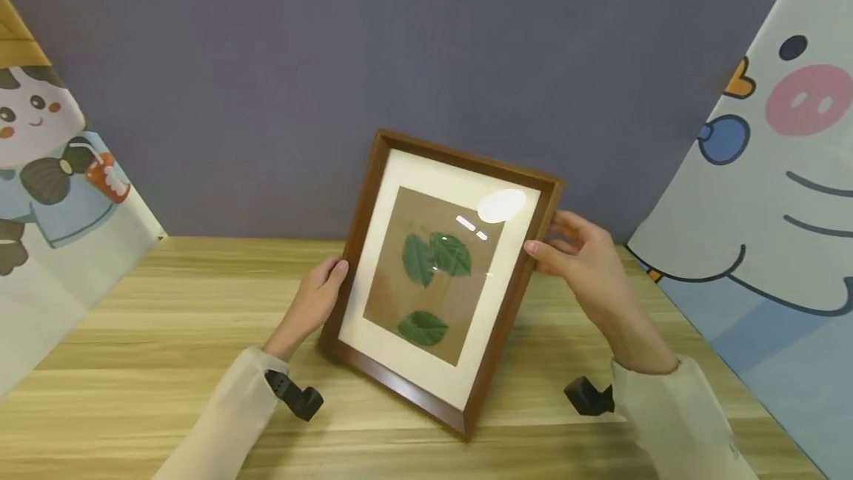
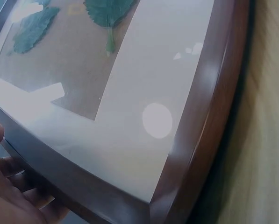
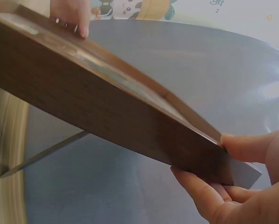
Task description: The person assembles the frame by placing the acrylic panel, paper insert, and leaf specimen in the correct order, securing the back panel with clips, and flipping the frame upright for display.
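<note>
A brown wooden picture frame point(image 1: 492, 369) with a white mat and several green leaves point(image 1: 423, 327) behind its glass leans back, turned at an angle, low over the wooden table. My left hand point(image 1: 316, 298) grips its left side, thumb on the front and fingers behind the edge. With the thumb on the front rim and fingers curled behind, my right hand point(image 1: 589, 265) holds the upper right side. In the right wrist view, a thin support leg point(image 3: 46, 153) slants from the frame's back down to the table.
The wooden table point(image 1: 220, 295) meets a grey-blue panel point(image 1: 266, 95) at the back. Cartoon-printed panels stand at the left point(image 1: 53, 169) and right point(image 1: 766, 206). Black wrist cameras point(image 1: 293, 395) sit at both sleeves. Bright reflections lie on the glass.
</note>
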Tool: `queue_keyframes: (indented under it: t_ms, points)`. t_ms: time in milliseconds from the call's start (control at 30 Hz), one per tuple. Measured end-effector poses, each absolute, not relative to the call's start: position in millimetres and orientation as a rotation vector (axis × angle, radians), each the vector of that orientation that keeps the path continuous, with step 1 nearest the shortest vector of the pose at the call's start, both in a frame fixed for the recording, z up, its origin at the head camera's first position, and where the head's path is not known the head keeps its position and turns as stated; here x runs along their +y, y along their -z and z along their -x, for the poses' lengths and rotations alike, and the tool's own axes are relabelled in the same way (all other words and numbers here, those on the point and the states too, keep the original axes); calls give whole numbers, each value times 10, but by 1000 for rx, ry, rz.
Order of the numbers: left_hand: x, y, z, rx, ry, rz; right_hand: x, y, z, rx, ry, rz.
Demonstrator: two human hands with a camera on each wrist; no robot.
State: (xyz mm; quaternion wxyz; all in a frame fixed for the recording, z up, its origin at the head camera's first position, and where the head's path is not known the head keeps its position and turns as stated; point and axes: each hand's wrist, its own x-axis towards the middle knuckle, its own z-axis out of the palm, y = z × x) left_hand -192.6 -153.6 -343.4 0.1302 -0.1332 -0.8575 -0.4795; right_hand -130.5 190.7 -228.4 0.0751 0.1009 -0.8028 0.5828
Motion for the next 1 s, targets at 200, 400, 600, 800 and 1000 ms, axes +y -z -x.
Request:
queue_keyframes:
  t_ms: [200,400,600,800,1000]
  points:
    - [-1568,3428,1809,-2491,1348,390,1940,2284,1433,-2450,-1713,-259]
    - [-1560,3416,1697,-2500,1316,398,1926,2255,1537,-2451,-1681,-286]
    - [-1552,3413,1608,-2486,1292,401,1896,2222,1650,-2546,-1601,-253]
    - [-1537,3438,1560,-2473,1366,400,1861,2203,1780,-2556,-1547,-291]
    - [-1532,3436,1497,-2483,1456,397,1829,2245,1914,-2505,-1582,-357]
